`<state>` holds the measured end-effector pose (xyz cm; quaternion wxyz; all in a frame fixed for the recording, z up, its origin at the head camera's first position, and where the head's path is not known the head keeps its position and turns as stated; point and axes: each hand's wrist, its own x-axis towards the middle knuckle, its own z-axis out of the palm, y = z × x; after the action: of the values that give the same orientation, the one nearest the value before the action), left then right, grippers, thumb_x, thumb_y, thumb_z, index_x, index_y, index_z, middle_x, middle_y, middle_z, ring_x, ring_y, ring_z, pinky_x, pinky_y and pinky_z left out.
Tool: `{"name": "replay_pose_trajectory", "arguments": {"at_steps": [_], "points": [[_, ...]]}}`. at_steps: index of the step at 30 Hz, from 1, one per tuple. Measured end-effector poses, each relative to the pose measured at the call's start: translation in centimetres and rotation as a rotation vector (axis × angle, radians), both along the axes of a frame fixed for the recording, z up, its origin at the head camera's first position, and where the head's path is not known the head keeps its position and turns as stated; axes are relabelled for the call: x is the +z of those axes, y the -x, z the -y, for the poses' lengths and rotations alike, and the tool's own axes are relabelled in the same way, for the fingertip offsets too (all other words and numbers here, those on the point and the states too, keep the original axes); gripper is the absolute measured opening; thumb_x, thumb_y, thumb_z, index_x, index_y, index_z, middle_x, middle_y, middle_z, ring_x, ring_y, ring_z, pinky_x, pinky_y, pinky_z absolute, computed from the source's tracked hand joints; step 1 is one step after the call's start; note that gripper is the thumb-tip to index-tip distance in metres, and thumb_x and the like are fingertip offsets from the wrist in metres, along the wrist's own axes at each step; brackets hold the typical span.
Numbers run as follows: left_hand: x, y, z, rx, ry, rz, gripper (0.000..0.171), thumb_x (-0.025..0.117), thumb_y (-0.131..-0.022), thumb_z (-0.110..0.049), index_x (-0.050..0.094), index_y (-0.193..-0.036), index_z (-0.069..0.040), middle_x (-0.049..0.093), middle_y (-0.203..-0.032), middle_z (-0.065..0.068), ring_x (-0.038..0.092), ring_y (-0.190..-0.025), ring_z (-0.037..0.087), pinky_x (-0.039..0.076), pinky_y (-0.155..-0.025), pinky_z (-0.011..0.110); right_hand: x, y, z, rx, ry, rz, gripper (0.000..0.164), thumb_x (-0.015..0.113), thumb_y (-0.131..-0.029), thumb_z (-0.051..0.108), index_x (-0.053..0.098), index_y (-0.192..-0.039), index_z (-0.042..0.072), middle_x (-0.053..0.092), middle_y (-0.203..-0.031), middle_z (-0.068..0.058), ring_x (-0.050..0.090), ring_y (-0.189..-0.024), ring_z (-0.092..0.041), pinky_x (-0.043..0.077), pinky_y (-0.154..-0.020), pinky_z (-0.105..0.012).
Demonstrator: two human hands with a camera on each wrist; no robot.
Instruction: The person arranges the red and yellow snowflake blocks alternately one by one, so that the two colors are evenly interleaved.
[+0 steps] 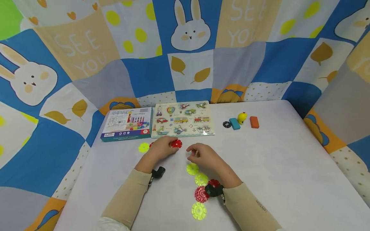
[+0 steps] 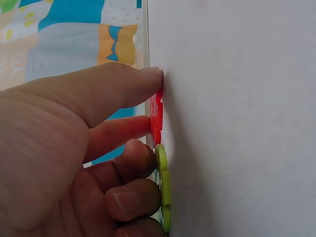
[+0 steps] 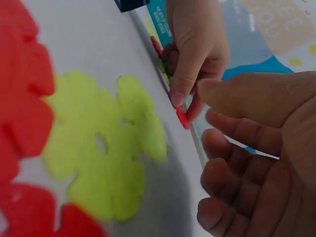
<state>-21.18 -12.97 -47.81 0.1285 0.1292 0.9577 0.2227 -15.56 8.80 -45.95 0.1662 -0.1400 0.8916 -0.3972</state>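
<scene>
In the head view, my left hand [image 1: 161, 149] pinches a red plastic snowflake disc [image 1: 177, 143] by its edge, between thumb and index finger. Its other fingers curl over a yellow-green disc [image 2: 165, 185] beside the red one in the left wrist view. Left of that hand, a yellow disc [image 1: 143, 147] and a partly hidden red disc continue the row. My right hand [image 1: 206, 156] hovers just to the right, fingers loosely curled, nothing between thumb and fingertips. Below it lie yellow-green discs [image 1: 201, 179], a pinkish-red disc [image 1: 201, 194] and a red disc [image 1: 214, 183] partly covered by the wrist camera.
Behind the left hand, a boxed bead set [image 1: 127, 123] lies beside a wooden vehicle puzzle board [image 1: 183, 118]. Farther right are a black chip [image 1: 226, 124], a blue block [image 1: 234, 124], a yellow chick toy [image 1: 242, 117] and an orange block [image 1: 254, 122]. Another yellow disc [image 1: 198, 211] lies nearest me.
</scene>
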Motion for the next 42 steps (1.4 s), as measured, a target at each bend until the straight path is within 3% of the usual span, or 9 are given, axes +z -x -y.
{"name": "replay_pose_trajectory", "arguments": {"at_steps": [7, 15, 20, 24, 28, 31, 35, 39, 42], "points": [[-0.5, 0.1, 0.7, 0.012, -0.013, 0.004, 0.056, 0.072, -0.081, -0.041, 0.057, -0.132, -0.022, 0.057, -0.127, 0.001, 0.051, -0.110, 0.020, 0.042, -0.094, 0.042, -1.0, -2.3, -0.9, 0.055, -0.088, -0.005, 0.038, 0.080, -0.075, 0.028, 0.066, -0.107, 0.014, 0.055, -0.085, 0.003, 0.051, -0.079, -0.016, 0.047, -0.067, -0.029], [-0.9, 0.1, 1.0, 0.015, -0.014, 0.010, 0.056, 0.071, -0.081, -0.042, 0.057, -0.133, -0.024, 0.056, -0.129, -0.001, 0.051, -0.110, 0.018, 0.042, -0.095, 0.041, -1.7, -2.5, -0.1, 0.003, -0.176, -0.048, 0.042, 0.085, -0.065, 0.038, 0.063, -0.095, 0.017, 0.055, -0.090, 0.006, 0.050, -0.081, -0.015, 0.047, -0.071, -0.031], [-0.8, -0.1, 1.0, 0.017, -0.009, 0.010, 0.057, 0.072, -0.081, -0.041, 0.056, -0.133, -0.023, 0.056, -0.128, 0.000, 0.051, -0.110, 0.019, 0.042, -0.094, 0.042, -1.5, -2.3, -0.3, -0.011, -0.064, 0.005, 0.030, 0.082, -0.072, 0.032, 0.059, -0.086, 0.018, 0.057, -0.082, 0.003, 0.053, -0.075, -0.016, 0.048, -0.063, -0.030], [-0.6, -0.1, 1.0, 0.019, 0.000, 0.009, 0.057, 0.072, -0.081, -0.041, 0.056, -0.133, -0.023, 0.057, -0.128, 0.000, 0.051, -0.110, 0.019, 0.043, -0.094, 0.043, -0.5, -1.4, -1.0, -0.001, 0.148, 0.127, 0.021, 0.077, -0.079, 0.023, 0.060, -0.088, 0.013, 0.060, -0.079, -0.003, 0.060, -0.070, -0.020, 0.053, -0.061, -0.030], [-0.5, 0.0, 0.7, 0.014, 0.010, 0.012, 0.057, 0.072, -0.081, -0.041, 0.057, -0.132, -0.023, 0.057, -0.128, 0.001, 0.051, -0.112, 0.020, 0.043, -0.094, 0.044, 1.5, 0.2, -1.6, 0.024, 0.292, 0.188, 0.028, 0.074, -0.082, 0.015, 0.064, -0.108, 0.013, 0.059, -0.087, -0.010, 0.066, -0.072, -0.030, 0.055, -0.065, -0.034], [-0.5, 0.0, 0.6, 0.004, 0.021, 0.014, 0.057, 0.071, -0.081, -0.043, 0.056, -0.133, -0.024, 0.057, -0.128, 0.000, 0.051, -0.113, 0.020, 0.042, -0.095, 0.045, 2.9, 1.2, -1.9, 0.034, 0.333, 0.174, 0.035, 0.070, -0.085, 0.011, 0.064, -0.119, 0.017, 0.055, -0.096, -0.014, 0.067, -0.076, -0.035, 0.056, -0.068, -0.036], [-0.5, 0.0, 0.3, -0.003, 0.025, 0.018, 0.058, 0.071, -0.081, -0.043, 0.056, -0.134, -0.024, 0.056, -0.129, -0.001, 0.050, -0.114, 0.019, 0.041, -0.097, 0.044, 3.7, 2.4, -1.9, 0.011, 0.342, 0.162, 0.038, 0.069, -0.086, 0.010, 0.064, -0.123, 0.016, 0.053, -0.107, -0.015, 0.068, -0.080, -0.032, 0.055, -0.070, -0.035], [-0.5, 0.1, 0.2, -0.009, 0.015, 0.014, 0.059, 0.071, -0.081, -0.043, 0.055, -0.134, -0.024, 0.056, -0.129, -0.001, 0.050, -0.114, 0.019, 0.041, -0.097, 0.044, 2.8, 3.6, -1.5, -0.054, 0.315, 0.147, 0.046, 0.072, -0.083, 0.011, 0.061, -0.127, 0.015, 0.052, -0.114, -0.014, 0.068, -0.079, -0.024, 0.055, -0.071, -0.031], [-0.5, 0.2, 0.3, -0.012, 0.016, 0.006, 0.059, 0.071, -0.081, -0.043, 0.055, -0.134, -0.024, 0.056, -0.129, -0.001, 0.050, -0.115, 0.019, 0.041, -0.097, 0.044, 1.3, 4.6, -0.9, -0.124, 0.276, 0.138, 0.052, 0.075, -0.080, 0.013, 0.059, -0.129, 0.015, 0.052, -0.115, -0.013, 0.066, -0.080, -0.020, 0.054, -0.071, -0.030]]}}
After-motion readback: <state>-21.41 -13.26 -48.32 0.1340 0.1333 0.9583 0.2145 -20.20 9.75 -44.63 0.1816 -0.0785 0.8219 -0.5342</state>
